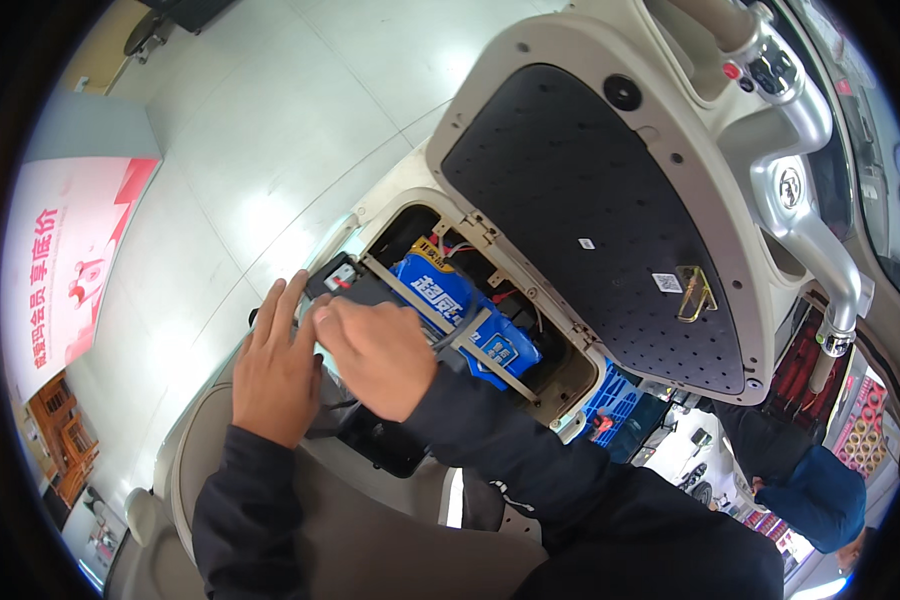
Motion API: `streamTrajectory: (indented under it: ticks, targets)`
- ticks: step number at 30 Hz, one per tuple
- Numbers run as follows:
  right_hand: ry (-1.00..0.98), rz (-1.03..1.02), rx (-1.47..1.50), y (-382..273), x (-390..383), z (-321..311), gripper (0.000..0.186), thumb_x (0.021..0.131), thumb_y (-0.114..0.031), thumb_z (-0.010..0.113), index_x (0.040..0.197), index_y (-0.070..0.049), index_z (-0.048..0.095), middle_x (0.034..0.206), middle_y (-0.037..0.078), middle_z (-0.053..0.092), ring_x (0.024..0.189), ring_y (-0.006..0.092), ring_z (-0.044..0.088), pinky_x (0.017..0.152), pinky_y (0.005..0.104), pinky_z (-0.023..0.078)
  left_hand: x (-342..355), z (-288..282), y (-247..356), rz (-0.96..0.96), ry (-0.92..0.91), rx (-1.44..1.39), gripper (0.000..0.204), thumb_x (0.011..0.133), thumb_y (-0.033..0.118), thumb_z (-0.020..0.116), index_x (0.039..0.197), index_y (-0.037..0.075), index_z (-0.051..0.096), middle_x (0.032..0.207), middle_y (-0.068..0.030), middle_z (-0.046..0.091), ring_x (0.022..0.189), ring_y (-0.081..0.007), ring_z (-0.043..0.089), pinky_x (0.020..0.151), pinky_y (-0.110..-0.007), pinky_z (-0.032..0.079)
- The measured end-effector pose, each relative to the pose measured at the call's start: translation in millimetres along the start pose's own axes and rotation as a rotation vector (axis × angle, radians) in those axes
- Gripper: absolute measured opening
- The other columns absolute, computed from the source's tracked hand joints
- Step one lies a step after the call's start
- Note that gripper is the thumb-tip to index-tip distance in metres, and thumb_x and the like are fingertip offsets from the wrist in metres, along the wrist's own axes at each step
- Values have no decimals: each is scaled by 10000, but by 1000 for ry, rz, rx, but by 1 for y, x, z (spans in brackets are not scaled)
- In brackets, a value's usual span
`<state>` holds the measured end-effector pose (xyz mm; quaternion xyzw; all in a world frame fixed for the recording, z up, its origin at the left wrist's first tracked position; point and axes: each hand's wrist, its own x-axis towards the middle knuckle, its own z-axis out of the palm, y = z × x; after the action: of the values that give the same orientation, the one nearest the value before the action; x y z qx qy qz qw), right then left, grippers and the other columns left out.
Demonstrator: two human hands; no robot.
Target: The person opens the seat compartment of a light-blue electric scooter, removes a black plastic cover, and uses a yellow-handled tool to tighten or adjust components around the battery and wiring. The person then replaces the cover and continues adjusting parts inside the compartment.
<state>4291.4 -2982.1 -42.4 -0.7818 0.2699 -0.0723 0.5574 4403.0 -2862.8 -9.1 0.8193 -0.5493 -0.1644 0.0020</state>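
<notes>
Two hands meet close together over an open scooter compartment (583,385). The left hand (278,372) has its fingers stretched nearly straight and side by side; whether they pinch anything cannot be told. The right hand (378,355) is curled narrow just beside them, and what it may grip is hidden. Just beyond both sets of fingertips lies a black box (363,290) with a white label. Right of the fingers, a blue battery pack (440,290) sits under a pale metal strip (403,292). Farther right of them stands the raised lid (570,190).
</notes>
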Motion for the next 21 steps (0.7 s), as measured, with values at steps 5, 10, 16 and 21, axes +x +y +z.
streamTrajectory:
  ticks: [5, 10, 16, 21]
  targets:
    - [-54, -32, 121, 4, -2, -9, 292, 1120, -221, 471, 1057, 27, 612, 846, 246, 653, 770, 448, 669, 669, 530, 527, 22, 1, -4, 25, -136, 27, 430, 865, 28, 674, 1290, 78, 639, 1395, -97, 630, 1233, -319, 645, 932, -428, 546]
    - [115, 112, 496, 22, -48, -133, 348, 1155, -240, 445, 1051, 39, 627, 879, 137, 712, 804, 228, 724, 798, 353, 592, 29, -15, 14, 40, -220, 102, 490, 793, -9, 719, 1260, 115, 636, 1395, -115, 610, 1021, -320, 687, 829, -433, 568]
    - [-284, 643, 718, 192, -105, -131, 407, 1176, -380, 418, 1043, -32, 581, 820, 48, 702, 696, 99, 684, 651, 249, 562, 25, -19, 12, -23, -324, 88, 571, 767, -46, 707, 1305, 115, 605, 1491, -139, 544, 1091, -347, 680, 878, -454, 580]
    - [41, 427, 125, 278, -58, 9, 373, 1062, -369, 642, 954, -13, 620, 741, 167, 710, 661, 326, 717, 652, 451, 555, 29, -18, 15, -67, -374, 41, 571, 782, -53, 664, 1327, 96, 579, 1531, -165, 509, 1155, -379, 668, 911, -465, 578]
